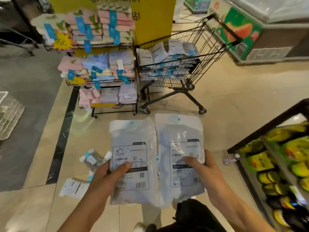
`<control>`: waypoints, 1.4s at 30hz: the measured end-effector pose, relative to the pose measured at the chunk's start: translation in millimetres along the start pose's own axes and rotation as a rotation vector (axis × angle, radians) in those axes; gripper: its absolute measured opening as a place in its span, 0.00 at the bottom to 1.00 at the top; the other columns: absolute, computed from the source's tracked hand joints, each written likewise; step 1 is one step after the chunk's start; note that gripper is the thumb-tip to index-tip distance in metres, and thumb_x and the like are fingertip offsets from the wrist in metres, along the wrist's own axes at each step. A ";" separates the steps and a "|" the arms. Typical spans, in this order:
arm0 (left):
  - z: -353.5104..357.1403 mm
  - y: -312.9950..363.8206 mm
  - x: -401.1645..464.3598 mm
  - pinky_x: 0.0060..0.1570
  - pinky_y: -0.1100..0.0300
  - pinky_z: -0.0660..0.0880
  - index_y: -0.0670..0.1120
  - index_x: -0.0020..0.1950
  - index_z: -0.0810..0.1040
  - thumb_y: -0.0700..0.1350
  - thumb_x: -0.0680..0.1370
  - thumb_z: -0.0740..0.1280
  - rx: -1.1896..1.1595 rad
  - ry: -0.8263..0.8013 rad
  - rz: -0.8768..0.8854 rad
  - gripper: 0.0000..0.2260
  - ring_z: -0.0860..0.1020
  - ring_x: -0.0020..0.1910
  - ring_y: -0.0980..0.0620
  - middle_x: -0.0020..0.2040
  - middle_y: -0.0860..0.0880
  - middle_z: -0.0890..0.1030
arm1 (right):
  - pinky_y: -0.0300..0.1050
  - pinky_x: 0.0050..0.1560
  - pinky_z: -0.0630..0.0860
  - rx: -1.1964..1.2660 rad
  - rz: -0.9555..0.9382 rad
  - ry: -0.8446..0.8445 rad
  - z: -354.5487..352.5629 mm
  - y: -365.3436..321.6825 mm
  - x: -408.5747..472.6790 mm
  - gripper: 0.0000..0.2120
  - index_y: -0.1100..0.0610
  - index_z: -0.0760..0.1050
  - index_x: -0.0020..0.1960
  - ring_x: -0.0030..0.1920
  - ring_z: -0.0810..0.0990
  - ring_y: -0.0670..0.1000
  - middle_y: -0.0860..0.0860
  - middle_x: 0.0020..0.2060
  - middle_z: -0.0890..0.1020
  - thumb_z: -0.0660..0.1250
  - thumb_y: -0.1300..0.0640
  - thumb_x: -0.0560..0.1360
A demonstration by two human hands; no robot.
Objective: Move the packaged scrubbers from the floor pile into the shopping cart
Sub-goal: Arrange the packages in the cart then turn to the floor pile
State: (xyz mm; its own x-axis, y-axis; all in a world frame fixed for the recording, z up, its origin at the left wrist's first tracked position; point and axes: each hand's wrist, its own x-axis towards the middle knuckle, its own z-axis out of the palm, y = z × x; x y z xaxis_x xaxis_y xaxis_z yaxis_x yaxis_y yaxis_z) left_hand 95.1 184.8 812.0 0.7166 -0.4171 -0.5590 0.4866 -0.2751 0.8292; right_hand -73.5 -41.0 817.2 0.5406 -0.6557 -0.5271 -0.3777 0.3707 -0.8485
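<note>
My left hand (pixel 108 174) grips one packaged scrubber (pixel 133 148), a clear bag with a white printed label, held upright in front of me. My right hand (pixel 204 169) grips a second packaged scrubber (pixel 180 141) beside the first, edges nearly touching. The black wire shopping cart (pixel 210 52) stands further ahead on the tiled floor, its basket holding several similar packages (pixel 158 54). A few more packages (pixel 74 188) lie on the floor to the left of my left forearm, one darker package (pixel 92 159) among them.
A tiered wire rack of folded towels (pixel 103 67) stands left of the cart, against a yellow pillar (pixel 153 17). A shelf of yellow-green snack packs (pixel 280 161) is close on my right. A chest freezer (pixel 260 36) stands beyond the cart. My dark trouser leg and shoe show below.
</note>
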 end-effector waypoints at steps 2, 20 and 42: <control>23.9 3.0 4.3 0.54 0.50 0.81 0.50 0.62 0.84 0.44 0.77 0.74 0.022 -0.035 -0.010 0.13 0.88 0.52 0.49 0.54 0.50 0.89 | 0.64 0.61 0.82 0.044 0.009 0.009 -18.9 0.1 2.2 0.16 0.47 0.78 0.60 0.52 0.88 0.53 0.47 0.50 0.89 0.76 0.55 0.75; 337.6 65.0 106.4 0.45 0.57 0.83 0.48 0.59 0.84 0.41 0.77 0.75 0.064 -0.086 -0.071 0.12 0.88 0.48 0.50 0.52 0.49 0.90 | 0.61 0.64 0.78 0.092 0.134 -0.018 -277.5 -92.1 167.5 0.19 0.44 0.77 0.63 0.58 0.84 0.55 0.46 0.52 0.88 0.73 0.59 0.75; 390.4 242.4 373.3 0.62 0.37 0.79 0.51 0.62 0.84 0.65 0.45 0.86 -0.085 -0.013 -0.076 0.47 0.87 0.54 0.41 0.54 0.46 0.89 | 0.52 0.51 0.83 -0.008 0.160 -0.129 -221.7 -278.4 448.0 0.17 0.48 0.80 0.58 0.47 0.89 0.53 0.51 0.49 0.89 0.70 0.67 0.76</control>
State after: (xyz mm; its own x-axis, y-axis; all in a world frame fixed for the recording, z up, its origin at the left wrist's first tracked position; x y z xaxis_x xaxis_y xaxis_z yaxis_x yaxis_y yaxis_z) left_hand 285.5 -375.7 806.6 0.6695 -0.4093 -0.6199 0.5806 -0.2322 0.7804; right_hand 107.1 -583.8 827.8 0.5653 -0.4988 -0.6570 -0.4723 0.4573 -0.7535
